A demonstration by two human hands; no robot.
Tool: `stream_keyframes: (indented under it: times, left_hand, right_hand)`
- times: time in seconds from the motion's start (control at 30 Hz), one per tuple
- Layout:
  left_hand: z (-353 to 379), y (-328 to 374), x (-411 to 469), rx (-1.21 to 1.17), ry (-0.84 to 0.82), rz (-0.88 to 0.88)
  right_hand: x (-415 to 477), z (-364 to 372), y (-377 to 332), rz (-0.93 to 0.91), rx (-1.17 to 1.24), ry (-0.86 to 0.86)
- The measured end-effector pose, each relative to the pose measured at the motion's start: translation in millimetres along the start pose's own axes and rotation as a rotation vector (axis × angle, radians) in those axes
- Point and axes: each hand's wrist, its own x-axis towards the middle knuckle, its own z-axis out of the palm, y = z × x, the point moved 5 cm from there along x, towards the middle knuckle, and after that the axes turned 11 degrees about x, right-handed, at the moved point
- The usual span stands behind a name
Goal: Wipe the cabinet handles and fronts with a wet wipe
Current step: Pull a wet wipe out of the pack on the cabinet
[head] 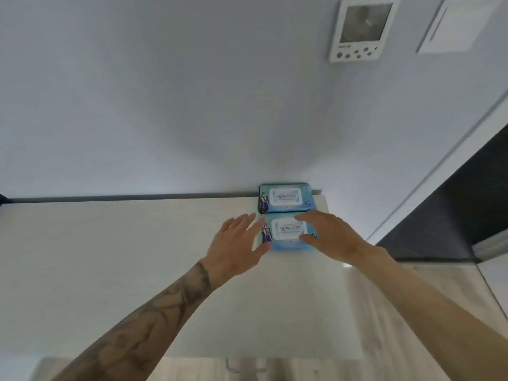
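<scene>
The white cabinet top (137, 257) lies under the nearer wipe pack (288, 231). The left hand (236, 243) is just left of that pack, fingers spread wide, with fingertips and thumb against its left edge. The right hand (330, 235) rests flat across the pack's right side, fingers straight. A second pack (286, 200) lies directly behind it, touching.

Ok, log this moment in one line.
phase: wipe-fetch; left hand: open, at left edge of near wipe pack; right hand: open, over its right side; far wipe pack: untouched
</scene>
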Motion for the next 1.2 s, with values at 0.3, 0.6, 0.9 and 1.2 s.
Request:
stream_keyframes:
  times: [0.3, 0.6, 0.9, 1.2]
  left_hand:
    - [73, 13, 63, 0.028, 0.088, 0.033]
    - [93, 11, 70, -0.046, 0.134, -0.019]
    - [96, 11, 72, -0.278, 0.203, -0.066]
    - [97, 13, 80, -0.166, 0.216, 0.000]
  right_hand:
    - [51, 50, 40, -0.065, -0.188, 0.037]
    - [47, 58, 46, -0.177, -0.272, 0.094]
    - [68, 23, 30, -0.150, -0.153, 0.306]
    - [83, 28, 38, -0.052, 0.049, 0.476]
